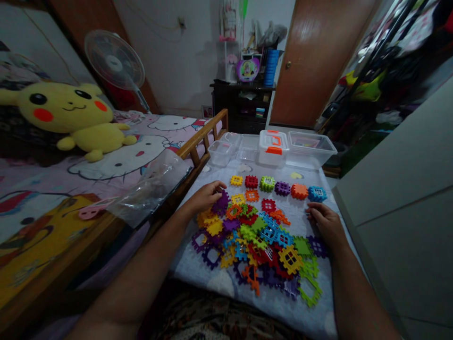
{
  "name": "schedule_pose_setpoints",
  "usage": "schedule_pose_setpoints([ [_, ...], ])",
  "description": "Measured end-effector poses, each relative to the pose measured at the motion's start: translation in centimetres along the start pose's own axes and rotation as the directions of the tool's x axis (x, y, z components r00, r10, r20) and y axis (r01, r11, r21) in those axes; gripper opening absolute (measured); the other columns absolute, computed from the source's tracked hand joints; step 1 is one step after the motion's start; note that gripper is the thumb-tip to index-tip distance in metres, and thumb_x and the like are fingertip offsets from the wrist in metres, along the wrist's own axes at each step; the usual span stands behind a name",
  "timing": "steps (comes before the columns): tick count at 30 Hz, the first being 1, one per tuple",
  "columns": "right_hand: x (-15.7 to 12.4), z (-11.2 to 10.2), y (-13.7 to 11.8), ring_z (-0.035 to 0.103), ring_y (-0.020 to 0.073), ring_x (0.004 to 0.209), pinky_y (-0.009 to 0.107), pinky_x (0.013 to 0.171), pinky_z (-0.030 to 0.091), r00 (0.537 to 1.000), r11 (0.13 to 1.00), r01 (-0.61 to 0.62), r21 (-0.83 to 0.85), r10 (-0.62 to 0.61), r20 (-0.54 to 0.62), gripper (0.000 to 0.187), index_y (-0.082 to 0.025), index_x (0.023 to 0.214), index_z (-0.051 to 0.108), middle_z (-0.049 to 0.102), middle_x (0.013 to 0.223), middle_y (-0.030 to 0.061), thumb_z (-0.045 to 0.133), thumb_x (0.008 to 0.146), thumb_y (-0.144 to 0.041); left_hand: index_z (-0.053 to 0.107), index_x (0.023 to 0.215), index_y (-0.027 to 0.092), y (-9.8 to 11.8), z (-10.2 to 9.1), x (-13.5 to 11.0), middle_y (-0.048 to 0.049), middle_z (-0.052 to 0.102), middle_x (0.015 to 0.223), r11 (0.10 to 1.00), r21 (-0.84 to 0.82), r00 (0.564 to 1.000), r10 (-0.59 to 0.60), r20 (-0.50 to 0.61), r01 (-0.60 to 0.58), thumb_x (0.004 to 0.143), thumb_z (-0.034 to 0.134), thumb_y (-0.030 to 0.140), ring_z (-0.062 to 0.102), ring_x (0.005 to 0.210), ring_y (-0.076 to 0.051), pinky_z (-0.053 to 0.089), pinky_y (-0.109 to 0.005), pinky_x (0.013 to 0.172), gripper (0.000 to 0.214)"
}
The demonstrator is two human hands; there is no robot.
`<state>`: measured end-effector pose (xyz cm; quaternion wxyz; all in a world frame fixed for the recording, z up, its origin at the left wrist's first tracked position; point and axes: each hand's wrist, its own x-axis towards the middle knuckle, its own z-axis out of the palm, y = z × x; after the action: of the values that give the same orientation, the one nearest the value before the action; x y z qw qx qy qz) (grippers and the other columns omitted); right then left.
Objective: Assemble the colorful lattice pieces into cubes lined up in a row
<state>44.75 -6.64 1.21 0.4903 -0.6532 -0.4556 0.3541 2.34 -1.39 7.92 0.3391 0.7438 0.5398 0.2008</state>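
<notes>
Among the toy pieces at the left, my left hand (209, 194) has its thumb and fingers closed at the edge of a purple interlocking tile (221, 204). My right hand (323, 219) is just below a blue stack of tiles (316, 193), fingers loosely bent and apart, with nothing visible in them. Between my hands spreads a pile of notched plastic tiles (258, 224) in several colours, some solid, some window-like. Behind it runs a row of stacked tiles, including a red stack (251, 181), a green stack (267, 183), a purple stack (282, 188) and an orange stack (299, 191).
Clear plastic boxes stand at the table's far end, one with an orange-latched lid (273, 147) and an uncovered one (311, 144). A wooden bed rail (201, 137) borders the table's left side. A plastic bag (152, 189) and a yellow plush toy (67, 111) lie on the bed.
</notes>
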Motion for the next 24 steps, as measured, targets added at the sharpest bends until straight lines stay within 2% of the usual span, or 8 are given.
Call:
schedule_pose_setpoints([
  [5, -0.2, 0.0, -0.3, 0.060, 0.0157, 0.060, 0.028, 0.054, 0.048, 1.000, 1.000, -0.010, 0.007, 0.010, -0.008, 0.036, -0.019, 0.092, 0.070, 0.071, 0.078, 0.0051, 0.070, 0.068, -0.045, 0.066, 0.110, 0.015, 0.3, 1.0, 4.0, -0.0062, 0.072, 0.116, 0.992, 0.128, 0.994, 0.006, 0.107, -0.020, 0.078, 0.046, 0.010, 0.066, 0.107, -0.019, 0.051, -0.031, 0.099, 0.039],
  [9, -0.3, 0.0, -0.3, 0.061, 0.0162, 0.061, 0.028, 0.054, 0.049, 1.000, 1.000, -0.018, 0.006, 0.018, -0.012, 0.037, -0.019, 0.094, 0.070, 0.072, 0.079, 0.0059, 0.071, 0.068, -0.045, 0.067, 0.115, 0.016, 0.8, 1.9, 4.9, -0.0062, 0.070, 0.127, 0.973, 0.223, 0.984, 0.013, 0.179, -0.053, 0.079, 0.044, 0.006, 0.065, 0.114, -0.018, 0.049, -0.031, 0.104, 0.045],
  [14, -0.2, 0.0, -0.1, 0.060, 0.0152, 0.059, 0.027, 0.052, 0.048, 1.000, 0.999, -0.027, 0.030, 0.027, -0.009, 0.036, -0.019, 0.094, 0.071, 0.072, 0.079, 0.0051, 0.072, 0.069, -0.045, 0.062, 0.125, 0.016, 0.1, 0.8, 3.2, -0.0083, 0.063, 0.136, 0.957, 0.271, 0.993, 0.081, 0.086, -0.102, 0.082, 0.047, 0.011, 0.057, 0.127, -0.021, 0.041, -0.033, 0.112, 0.046],
  [19, -0.1, -0.1, 0.2, 0.061, 0.0155, 0.060, 0.027, 0.051, 0.048, 1.000, 1.000, -0.019, 0.013, 0.019, -0.004, 0.035, -0.019, 0.094, 0.070, 0.072, 0.080, 0.0055, 0.072, 0.070, -0.044, 0.066, 0.115, 0.019, -1.3, -0.6, 0.3, -0.0080, 0.068, 0.122, 0.917, 0.350, 0.959, 0.100, 0.264, -0.192, 0.076, 0.070, 0.028, 0.061, 0.118, -0.026, 0.044, -0.035, 0.106, 0.041],
  [24, -0.1, 0.0, 0.0, 0.061, 0.0157, 0.061, 0.027, 0.053, 0.049, 0.999, 0.999, -0.040, 0.022, 0.041, -0.023, 0.036, -0.019, 0.094, 0.070, 0.072, 0.079, 0.0051, 0.072, 0.068, -0.043, 0.066, 0.116, 0.020, -1.2, 0.2, -1.2, -0.0090, 0.067, 0.121, 0.854, 0.473, 0.955, 0.088, 0.284, -0.219, 0.073, 0.071, 0.023, 0.062, 0.113, -0.026, 0.046, -0.034, 0.100, 0.044],
])
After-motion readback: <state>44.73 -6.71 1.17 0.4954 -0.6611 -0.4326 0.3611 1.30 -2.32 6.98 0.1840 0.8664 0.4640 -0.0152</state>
